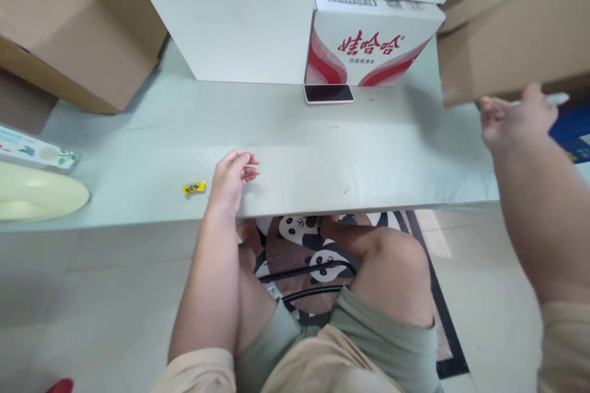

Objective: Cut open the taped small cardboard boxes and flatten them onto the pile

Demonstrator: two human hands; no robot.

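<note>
My left hand (233,178) rests on the table's near edge, its fingers loosely bent and apart, holding nothing. A small yellow wrapped packet (193,187) lies just left of it. Over at the right, my right hand (519,116) is closed around a slim white pen-like stick (557,99), whose end pokes out to the right. That hand is at the lower edge of a brown cardboard box (511,37); whether it also grips the box I cannot tell. Part of the stick is hidden by the fingers.
A phone (329,94) lies before a white and red printed carton (369,43). Plain white boxes (239,24) stand beside it on the pale table (286,129). Another cardboard box (78,31), a pale yellow rounded object (41,191) and a blue box (574,132) sit at the sides.
</note>
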